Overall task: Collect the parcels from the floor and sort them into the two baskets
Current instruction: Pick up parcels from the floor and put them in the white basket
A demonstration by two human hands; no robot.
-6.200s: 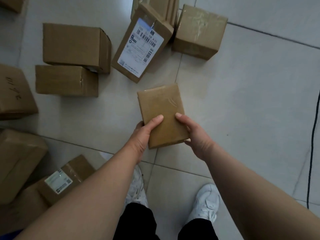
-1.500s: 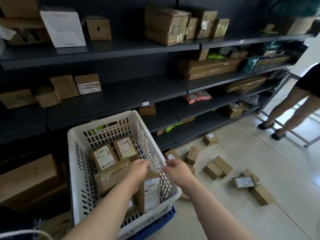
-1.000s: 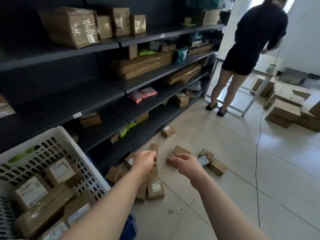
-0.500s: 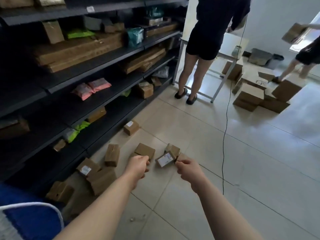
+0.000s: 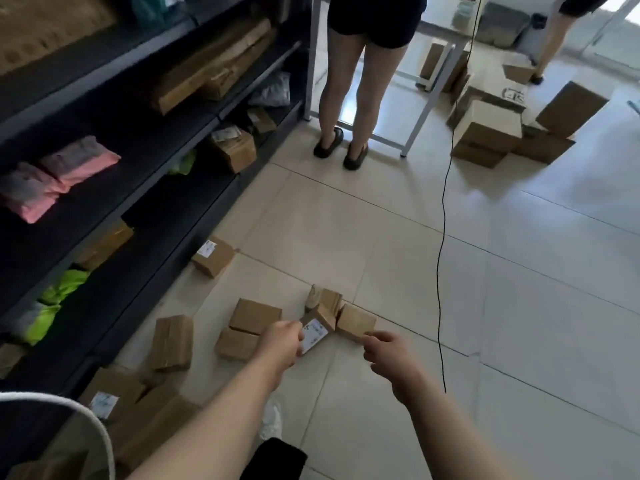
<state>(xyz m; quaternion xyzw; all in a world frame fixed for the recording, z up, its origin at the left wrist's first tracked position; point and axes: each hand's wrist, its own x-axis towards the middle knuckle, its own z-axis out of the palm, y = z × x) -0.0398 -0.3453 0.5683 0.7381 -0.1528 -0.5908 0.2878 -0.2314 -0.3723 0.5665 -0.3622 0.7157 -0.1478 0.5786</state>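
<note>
Several brown cardboard parcels lie on the tiled floor in front of me. A parcel with a white label [image 5: 314, 336] lies between a plain box [image 5: 356, 322] and two stacked-looking boxes [image 5: 254, 316]. More parcels lie along the shelf foot: one long box [image 5: 172, 342], one labelled box [image 5: 213, 257] and a labelled one near my feet [image 5: 107, 398]. My left hand [image 5: 281, 345] and my right hand [image 5: 390, 355] are stretched out above the cluster, fingers loosely curled, holding nothing. No basket shows clearly.
Dark shelving [image 5: 145, 188] with packages runs along the left. A person [image 5: 360, 81] stands ahead by a metal table leg [image 5: 420, 112]. A black cable [image 5: 441, 271] hangs down on the right. Bigger cartons [image 5: 485, 133] are piled at the back right. A white curved edge [image 5: 88, 420] sits lower left.
I set the plain parcel into the white basket and let go. My view then swung right and down, from the basket to the parcels on the floor. Both hands stay empty.
</note>
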